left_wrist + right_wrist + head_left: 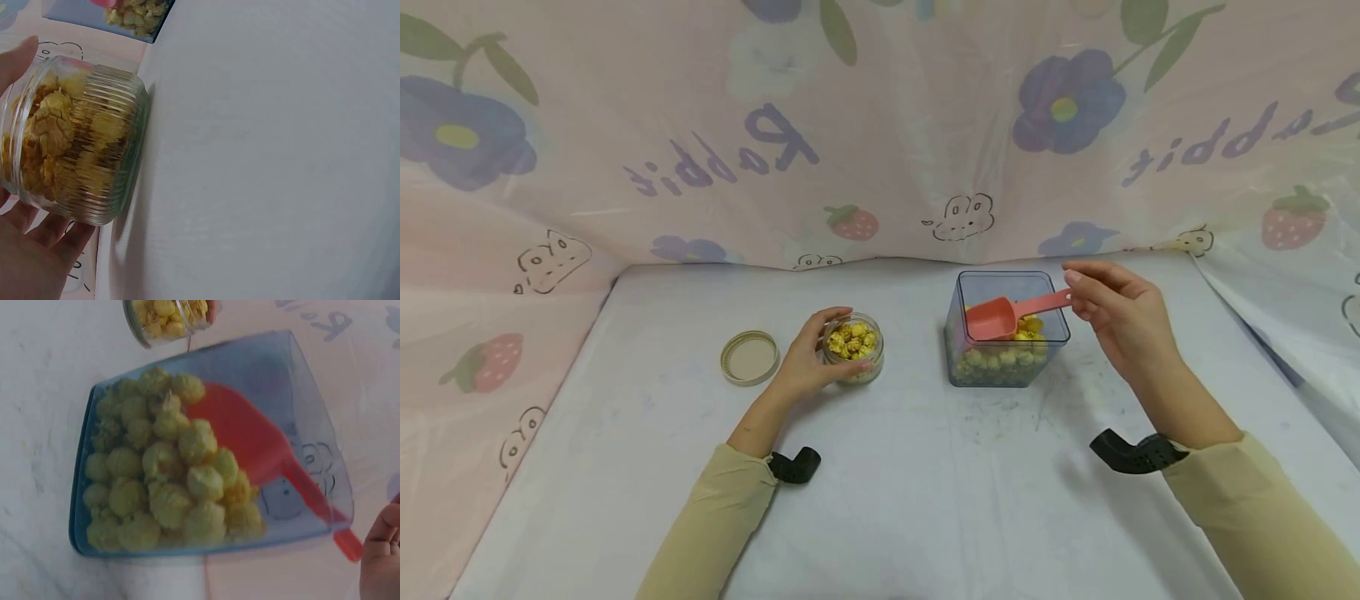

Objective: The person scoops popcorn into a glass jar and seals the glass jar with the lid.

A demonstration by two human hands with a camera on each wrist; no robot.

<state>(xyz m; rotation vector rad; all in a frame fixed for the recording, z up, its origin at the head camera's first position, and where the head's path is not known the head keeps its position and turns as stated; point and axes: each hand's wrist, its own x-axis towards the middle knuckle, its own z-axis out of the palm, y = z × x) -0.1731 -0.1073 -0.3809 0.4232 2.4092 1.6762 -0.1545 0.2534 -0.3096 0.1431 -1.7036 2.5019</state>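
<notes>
A ribbed glass jar (94,144) of yellow popcorn stands upright on the white table, left of centre in the head view. My left hand (811,358) holds it around its sides, thumb nearer me, fingers on the far side. To the right is a clear bluish square container (992,367), partly filled with popcorn (165,469). A pink-red scoop (992,319) rests in it, its bowl against the popcorn and its handle (312,494) over the rim. My right hand (1116,312) is beside the handle's end; the right wrist view shows a small gap between them.
A round jar lid (750,358) with a pale rim lies on the table left of the jar. Behind the table (910,467) hangs a pink curtain (880,133) printed with flowers, strawberries and rabbits. Dark smudges mark the tabletop near the container.
</notes>
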